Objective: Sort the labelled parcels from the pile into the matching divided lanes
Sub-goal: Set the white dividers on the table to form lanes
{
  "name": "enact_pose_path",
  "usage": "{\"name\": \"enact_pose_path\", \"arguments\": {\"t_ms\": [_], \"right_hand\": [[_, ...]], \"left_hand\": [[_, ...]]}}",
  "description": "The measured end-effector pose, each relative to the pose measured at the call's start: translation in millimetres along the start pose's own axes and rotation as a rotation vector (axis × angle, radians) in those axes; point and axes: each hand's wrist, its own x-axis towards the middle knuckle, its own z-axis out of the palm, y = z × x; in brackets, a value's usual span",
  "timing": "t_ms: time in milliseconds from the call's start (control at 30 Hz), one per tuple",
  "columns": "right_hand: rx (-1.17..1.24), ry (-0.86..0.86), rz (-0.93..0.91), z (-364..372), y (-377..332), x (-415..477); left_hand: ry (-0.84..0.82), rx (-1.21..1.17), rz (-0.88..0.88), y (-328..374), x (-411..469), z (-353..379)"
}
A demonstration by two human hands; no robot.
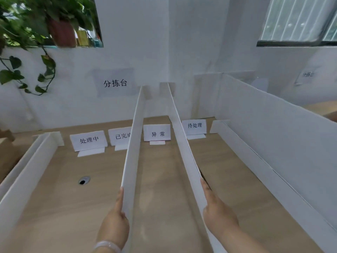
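The left hand [116, 218] and right hand [218, 216] pressed straight fingers [120, 197] flat against two white dividers [131, 152]. A hard push could tip them onto the label cards [157, 133].

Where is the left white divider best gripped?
Probably at the near end of the left divider, coming from the person's side. It is a thin sheet standing on edge and running away from the person, so a pinch across its two faces suits it. The left hand lies along its left face there.

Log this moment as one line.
left hand: flat on left divider | right hand: flat on right divider | parcels: none in view | lane signs: four
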Motion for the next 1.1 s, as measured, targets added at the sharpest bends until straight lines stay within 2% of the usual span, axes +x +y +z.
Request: {"name": "enact_pose_path", "arguments": {"t_ms": [167, 467, 1100], "right_hand": [[-0.074, -0.044, 0.044, -9, 41, 21], [-0.008, -0.143, 0.026, -11, 64, 49], [-0.038, -0.266, 0.075, 21, 83, 102]], "left_hand": [[-0.027, 0.011, -0.068, 18, -5, 30], [-0.054, 0.025, -0.150, 28, 2, 51], [-0.149, 0.053, -0.264, 21, 29, 89]]}}
